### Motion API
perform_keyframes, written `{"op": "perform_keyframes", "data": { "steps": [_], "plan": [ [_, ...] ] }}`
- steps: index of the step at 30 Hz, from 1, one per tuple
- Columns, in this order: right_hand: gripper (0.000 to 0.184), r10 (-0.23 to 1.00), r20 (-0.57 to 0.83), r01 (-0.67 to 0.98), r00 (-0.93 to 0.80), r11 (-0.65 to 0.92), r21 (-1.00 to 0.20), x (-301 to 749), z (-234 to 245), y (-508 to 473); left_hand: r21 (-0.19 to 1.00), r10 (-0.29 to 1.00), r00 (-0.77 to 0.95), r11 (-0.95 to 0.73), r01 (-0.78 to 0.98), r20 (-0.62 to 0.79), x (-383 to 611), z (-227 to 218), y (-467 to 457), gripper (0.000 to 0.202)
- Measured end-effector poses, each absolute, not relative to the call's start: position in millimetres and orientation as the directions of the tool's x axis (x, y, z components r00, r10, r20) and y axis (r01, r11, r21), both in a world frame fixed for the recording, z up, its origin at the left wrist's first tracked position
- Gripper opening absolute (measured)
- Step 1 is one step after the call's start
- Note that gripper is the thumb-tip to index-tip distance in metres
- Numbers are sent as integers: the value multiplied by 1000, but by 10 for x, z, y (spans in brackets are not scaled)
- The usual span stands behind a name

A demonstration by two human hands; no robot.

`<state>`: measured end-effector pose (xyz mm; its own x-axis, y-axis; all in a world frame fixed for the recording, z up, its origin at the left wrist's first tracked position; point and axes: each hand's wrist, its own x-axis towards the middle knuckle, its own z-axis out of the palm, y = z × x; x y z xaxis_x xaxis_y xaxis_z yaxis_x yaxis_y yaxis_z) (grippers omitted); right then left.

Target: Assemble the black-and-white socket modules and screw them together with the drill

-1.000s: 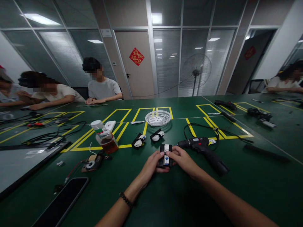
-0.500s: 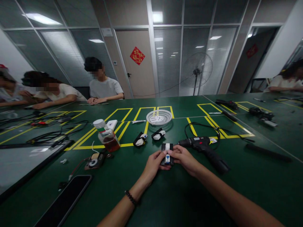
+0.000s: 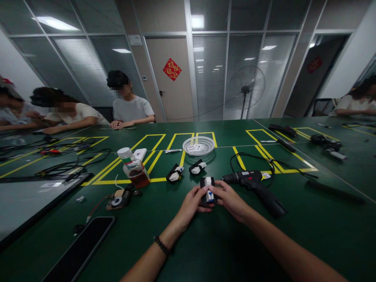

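Both hands meet close in: left hand (image 3: 191, 202) and right hand (image 3: 231, 199) clamp a small black plastic block with a white-and-blue insert (image 3: 208, 190) from either side. Its long axis points away, low over the matte green table (image 3: 205, 243). Just right lies a black cordless drill (image 3: 253, 184), and beyond sits a round white slotted plastic grille (image 3: 198, 145).

Drill (image 3: 252, 184) blocks just right of my right hand (image 3: 230, 197). Two clips (image 3: 174, 173) left of drill, ahead; bottle (image 3: 133, 168) farther left. Table (image 3: 205, 243) nearside of drill is open.
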<state>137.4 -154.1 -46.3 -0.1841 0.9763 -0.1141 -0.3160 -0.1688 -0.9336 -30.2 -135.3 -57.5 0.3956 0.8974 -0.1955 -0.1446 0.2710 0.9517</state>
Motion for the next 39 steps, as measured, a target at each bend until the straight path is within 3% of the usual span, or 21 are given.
{"op": "perform_keyframes", "data": {
  "steps": [11,13,15,18,20,24,26,29,33,39],
  "plan": [
    [48,986,-133,-275,-105,-157,-948,1453,-378,-1409,963,896,401,250,-101,-190,-382,-474,-1310,63],
    [50,987,-125,-218,-96,-144,-965,1602,-313,-1268,989,938,314,150,8,-145,-448,-467,-1240,64],
    [55,989,-108,-83,-105,-117,-990,1800,-219,-1054,975,979,198,-5,223,-40,-521,-447,-1126,65],
    [65,995,-67,229,-80,-47,-972,2093,-83,-641,778,981,116,-194,597,156,-583,-368,-864,57],
    [70,998,-37,490,-49,-8,-872,2229,-41,-365,623,970,137,-236,746,202,-564,-283,-644,56],
    [77,997,-53,608,-54,-9,-794,2323,-105,31,370,930,229,-329,869,288,-423,-119,-206,69],
    [79,996,-42,662,-72,16,-750,2316,-174,139,275,921,283,-355,894,267,-351,-87,-28,75],
    [80,992,-27,723,-124,72,-687,2289,-265,221,211,936,342,-352,912,82,-289,-110,169,70],
    [72,980,1,764,-200,157,-626,2268,-317,238,283,938,338,-305,910,-78,-278,-185,330,56],
    [63,963,48,790,-265,245,-562,2265,-315,190,334,939,337,-297,895,-69,-282,-217,407,50]
  ]
}}
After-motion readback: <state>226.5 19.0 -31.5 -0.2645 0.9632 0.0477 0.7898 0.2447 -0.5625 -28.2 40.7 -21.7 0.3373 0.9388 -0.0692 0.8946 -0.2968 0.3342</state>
